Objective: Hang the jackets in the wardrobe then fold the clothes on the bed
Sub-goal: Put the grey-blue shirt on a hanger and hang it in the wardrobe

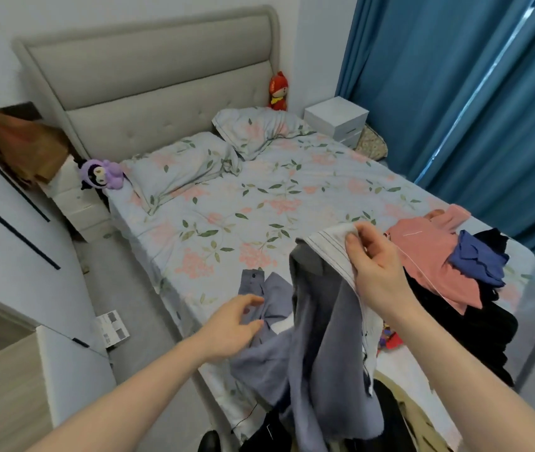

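**newbie_folds:** so starting at the left, what's the left hand [233, 324] doing?

**laundrybot99:** it's low over the near edge of the floral-print bed [227, 203], fingers loosely spread, holding nothing as far as I can see. Fingertips are right at the cuffed sleeve of the grey-blue woolly jacket [318, 337], maybe just touching it.

**newbie_folds:** and the jacket itself?

**laundrybot99:** hangs top to bottom, long axis vertical, with the sleeve trailing out leftward onto the bed. The right hand [373, 259] pinches its pale striped lining up at the collar end, thumb and fingers curled on the cloth.

**newbie_folds:** so the sleeve's the left hand's job?

**laundrybot99:** I'd guess so, it's far nearer. The pile of pink, blue and black clothes [455, 265] sits further right, untouched
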`<act>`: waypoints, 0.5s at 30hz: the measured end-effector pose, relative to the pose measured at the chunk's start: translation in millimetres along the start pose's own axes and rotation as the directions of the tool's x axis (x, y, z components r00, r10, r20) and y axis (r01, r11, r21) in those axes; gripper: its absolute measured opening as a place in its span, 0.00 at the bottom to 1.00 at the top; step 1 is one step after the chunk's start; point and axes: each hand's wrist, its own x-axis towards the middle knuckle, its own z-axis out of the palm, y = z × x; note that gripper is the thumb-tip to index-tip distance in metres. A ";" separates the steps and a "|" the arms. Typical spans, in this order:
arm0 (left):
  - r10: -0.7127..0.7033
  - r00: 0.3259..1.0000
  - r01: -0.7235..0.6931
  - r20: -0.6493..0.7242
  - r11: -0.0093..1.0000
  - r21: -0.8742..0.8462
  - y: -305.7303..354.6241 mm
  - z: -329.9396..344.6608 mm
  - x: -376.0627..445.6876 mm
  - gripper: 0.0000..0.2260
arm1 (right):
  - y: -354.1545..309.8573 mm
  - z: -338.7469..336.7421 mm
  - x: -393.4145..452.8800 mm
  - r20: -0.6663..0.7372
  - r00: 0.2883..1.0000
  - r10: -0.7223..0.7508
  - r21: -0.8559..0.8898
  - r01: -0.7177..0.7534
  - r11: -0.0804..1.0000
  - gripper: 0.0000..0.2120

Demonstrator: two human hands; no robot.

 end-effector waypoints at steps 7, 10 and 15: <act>0.058 0.970 -0.114 -0.236 0.966 -0.232 43.8 -99.9 7.7 0.29 | -134.9 26.3 64.7 0.150 0.942 -0.300 0.239 0.260 0.936 0.07; 0.100 0.938 -0.180 -0.331 0.959 -0.219 51.9 -143.2 7.1 0.25 | -184.4 39.5 81.9 0.170 0.902 -0.396 0.337 0.325 0.884 0.06; 0.098 0.900 -0.153 -0.425 0.983 -0.097 52.9 -200.4 0.1 0.14 | -231.6 49.3 106.6 0.171 0.860 -0.481 0.399 0.386 0.832 0.09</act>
